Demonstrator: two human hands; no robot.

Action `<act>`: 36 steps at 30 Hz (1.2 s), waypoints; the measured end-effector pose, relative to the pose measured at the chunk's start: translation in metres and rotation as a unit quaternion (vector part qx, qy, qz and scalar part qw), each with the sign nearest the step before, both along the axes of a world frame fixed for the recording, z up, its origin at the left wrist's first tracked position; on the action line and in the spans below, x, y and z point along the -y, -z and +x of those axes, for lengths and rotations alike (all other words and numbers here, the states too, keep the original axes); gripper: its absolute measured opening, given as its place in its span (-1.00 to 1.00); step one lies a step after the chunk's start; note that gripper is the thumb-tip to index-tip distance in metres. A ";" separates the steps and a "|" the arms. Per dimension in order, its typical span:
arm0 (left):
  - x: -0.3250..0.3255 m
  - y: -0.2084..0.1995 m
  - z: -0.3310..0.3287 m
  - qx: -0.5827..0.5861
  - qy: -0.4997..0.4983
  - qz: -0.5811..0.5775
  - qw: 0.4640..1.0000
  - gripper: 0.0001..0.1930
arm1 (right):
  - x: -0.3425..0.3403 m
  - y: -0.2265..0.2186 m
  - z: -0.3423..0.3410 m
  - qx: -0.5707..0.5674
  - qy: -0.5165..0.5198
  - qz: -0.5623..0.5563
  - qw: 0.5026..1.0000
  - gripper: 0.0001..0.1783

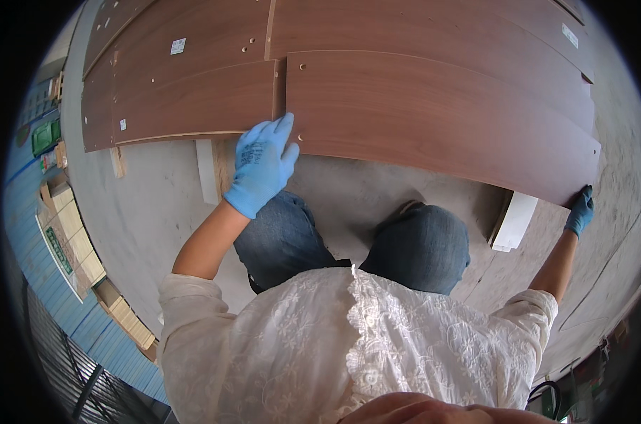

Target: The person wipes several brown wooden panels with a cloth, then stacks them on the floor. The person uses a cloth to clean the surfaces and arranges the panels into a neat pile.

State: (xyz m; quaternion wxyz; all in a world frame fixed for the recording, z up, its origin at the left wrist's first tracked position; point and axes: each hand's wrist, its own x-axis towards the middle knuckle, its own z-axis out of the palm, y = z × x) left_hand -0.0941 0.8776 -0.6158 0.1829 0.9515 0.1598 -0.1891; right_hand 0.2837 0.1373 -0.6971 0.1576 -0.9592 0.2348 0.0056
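A long brown wood-grain panel (440, 116) with small drilled holes lies across in front of me. My left hand (262, 161), in a blue glove, is at its near left corner, fingers over the edge and thumb beside it. At the panel's near right corner my right hand (580, 212), gloved in darker blue, is closed on the edge. A second brown panel (193, 106) sits just left of the first, with a narrow dark gap between their ends. What my left fingers touch on the underside is hidden.
More brown panels (405, 28) lie farther away, some with small white labels. White-faced supports (516, 222) and a wooden block (117, 162) stand beneath on the grey concrete floor (158, 205). Stacked pale boards (73, 219) and a green bin (46, 136) are at left.
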 end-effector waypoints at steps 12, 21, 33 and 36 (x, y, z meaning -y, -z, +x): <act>-0.022 -0.022 0.035 0.028 0.175 0.095 0.980 -0.08 | -0.023 0.023 -0.004 0.024 0.009 -0.026 0.999 -0.16; 0.000 0.035 0.082 0.015 0.323 0.103 0.941 -0.01 | 0.003 0.027 0.012 0.000 0.056 0.018 0.998 -0.23; -0.063 0.070 0.120 -0.040 0.190 0.132 0.972 -0.09 | -0.093 0.049 0.109 0.013 -0.100 0.098 0.990 -0.31; -0.077 0.069 0.121 -0.050 0.162 0.136 0.976 -0.10 | -0.120 0.056 0.124 0.015 -0.096 0.083 0.992 -0.25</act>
